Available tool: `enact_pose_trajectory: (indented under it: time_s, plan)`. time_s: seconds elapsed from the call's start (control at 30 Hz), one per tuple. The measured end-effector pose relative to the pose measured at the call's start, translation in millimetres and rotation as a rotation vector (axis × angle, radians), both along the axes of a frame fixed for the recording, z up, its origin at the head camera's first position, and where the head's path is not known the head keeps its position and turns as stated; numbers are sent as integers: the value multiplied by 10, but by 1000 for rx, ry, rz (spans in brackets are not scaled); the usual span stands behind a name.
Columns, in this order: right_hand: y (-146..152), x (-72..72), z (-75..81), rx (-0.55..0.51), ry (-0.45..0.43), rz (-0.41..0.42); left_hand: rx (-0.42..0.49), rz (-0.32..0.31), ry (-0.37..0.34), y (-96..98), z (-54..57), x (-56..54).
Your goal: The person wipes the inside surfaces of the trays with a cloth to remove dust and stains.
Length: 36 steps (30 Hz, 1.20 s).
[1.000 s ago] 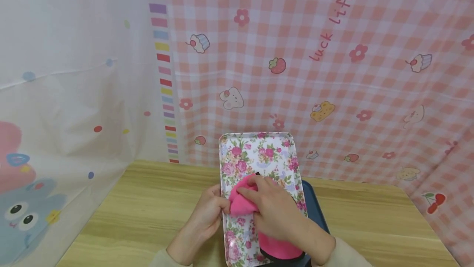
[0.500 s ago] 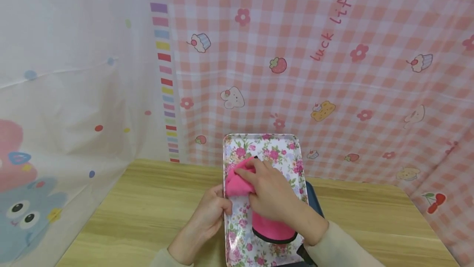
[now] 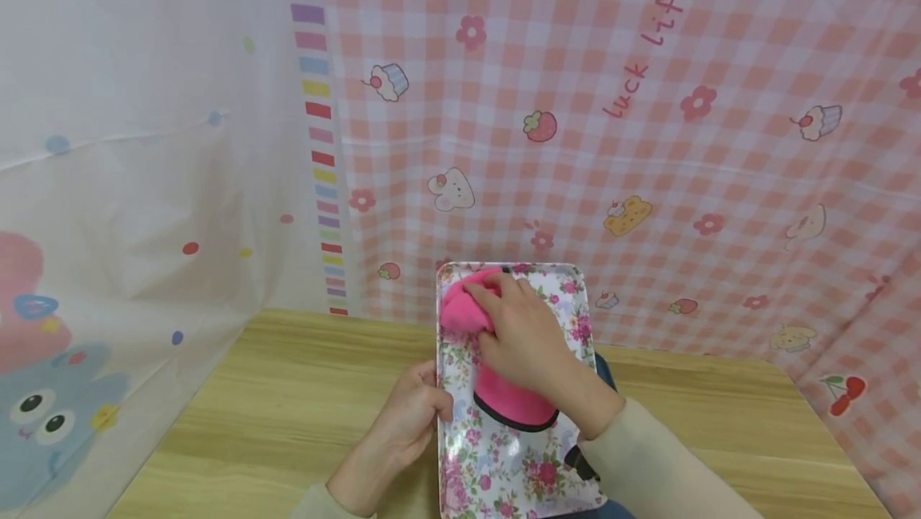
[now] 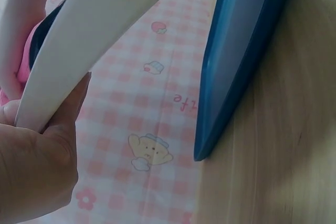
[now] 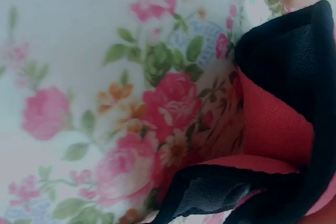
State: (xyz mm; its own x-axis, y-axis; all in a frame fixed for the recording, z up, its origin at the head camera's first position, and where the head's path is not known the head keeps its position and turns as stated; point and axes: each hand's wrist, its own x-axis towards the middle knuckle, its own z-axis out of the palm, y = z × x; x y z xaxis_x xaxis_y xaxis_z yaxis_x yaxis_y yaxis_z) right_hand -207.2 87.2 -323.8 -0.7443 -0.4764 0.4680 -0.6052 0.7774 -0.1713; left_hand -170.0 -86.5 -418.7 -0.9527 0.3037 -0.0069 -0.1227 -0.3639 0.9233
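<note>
A white tray with a rose print [image 3: 496, 455] is held tilted above the table. My left hand [image 3: 410, 415] grips its left rim, thumb over the front; the left wrist view shows my fingers behind the tray's plain underside [image 4: 94, 35]. Against the tray's upper left part, my right hand [image 3: 525, 335] holds a bunched pink cloth with black edging [image 3: 464, 311]. A loose end of the cloth hangs below that hand over the tray's middle. In the right wrist view, folds of the cloth [image 5: 273, 124] lie against the printed surface, and my right fingers are hidden.
A dark blue tray [image 4: 236, 51] rests on the wooden table [image 3: 302, 391], mostly hidden behind the flowered one in the head view. A pink checked curtain [image 3: 719, 167] hangs along the back, and a white printed sheet [image 3: 180, 183] on the left.
My right hand has slid the cloth up along the tray's left side, from the middle to near the top. The tray has shifted slightly right, with my left hand still on its rim.
</note>
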Motion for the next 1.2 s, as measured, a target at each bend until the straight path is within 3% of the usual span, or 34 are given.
enact_pose_trajectory:
  time_s: [0.4,0.83,1.2]
  plan:
    - [-32,-34,6,-66,-32,-94,-10,12,-8,18,-10,8]
    - [248,-105,-9,-28,-13,-86,4,-4,-8,1,-2,6]
    - [362,65,-147,28,-10,-46,-10,18,-5,-41,3,-4]
